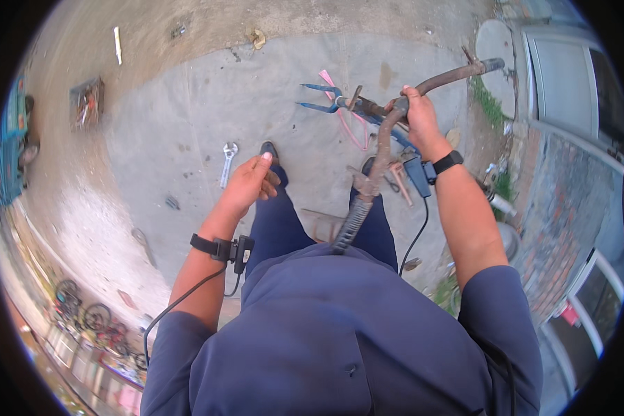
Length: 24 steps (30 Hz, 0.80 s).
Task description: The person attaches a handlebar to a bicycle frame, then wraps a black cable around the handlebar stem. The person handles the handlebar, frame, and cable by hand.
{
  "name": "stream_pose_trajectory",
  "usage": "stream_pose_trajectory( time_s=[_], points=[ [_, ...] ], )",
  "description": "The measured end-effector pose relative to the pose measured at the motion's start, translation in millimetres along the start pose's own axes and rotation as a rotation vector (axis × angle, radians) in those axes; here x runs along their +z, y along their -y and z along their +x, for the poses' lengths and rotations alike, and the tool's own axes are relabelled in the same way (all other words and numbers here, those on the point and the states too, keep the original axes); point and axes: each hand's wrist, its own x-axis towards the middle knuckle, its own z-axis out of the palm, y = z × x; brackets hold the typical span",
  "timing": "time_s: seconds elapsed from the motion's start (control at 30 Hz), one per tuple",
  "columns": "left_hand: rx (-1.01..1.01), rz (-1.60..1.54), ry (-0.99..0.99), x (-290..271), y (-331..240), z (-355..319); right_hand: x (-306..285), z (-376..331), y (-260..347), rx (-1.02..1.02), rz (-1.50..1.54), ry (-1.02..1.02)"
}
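My right hand (424, 118) is closed around a rusty bicycle handlebar (384, 144) near its middle. One end of the bar reaches up to the right; the other, with a ribbed grip (352, 223), comes back against my body. A blue bicycle fork (324, 88) points left beyond the bar, and a blue tube (402, 137) runs partly hidden behind it. My left hand (252, 184) hovers over my left leg, fingers loosely curled and thumb apart, with nothing seen in it. Below that hand, an adjustable wrench (227, 166) lies on the ground.
A reddish wrench-like tool (401, 183) lies by my right foot. Pink strips (356, 135) are under the fork. A crate (86, 105) stands at the far left, with several bicycles (97, 317) at the lower left. A brick wall (544, 229) and a door (565, 83) border the right.
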Motion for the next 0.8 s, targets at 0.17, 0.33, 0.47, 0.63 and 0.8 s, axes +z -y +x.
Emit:
stream_pose_trajectory(
  time_s=[0.17, 0.33, 0.47, 0.63, 0.8],
  points=[
    [0.067, 0.275, 0.071, -47, -70, 21, 7, -13, 6, 0.076, -0.016, -0.084],
    [0.136, 0.381, 0.087, -40, -146, 42, 10, -15, 0, 0.069, -0.011, -0.109],
    [0.261, 0.631, 0.101, -19, -190, 72, 12, -12, -14, 0.023, -0.056, -0.133],
    [0.666, 0.917, 0.164, 35, -251, 127, 11, -3, -20, -0.036, -0.143, -0.205],
    [1.249, 1.201, 0.317, 99, -317, 167, 9, -7, -15, -0.077, -0.237, -0.272]
  ],
)
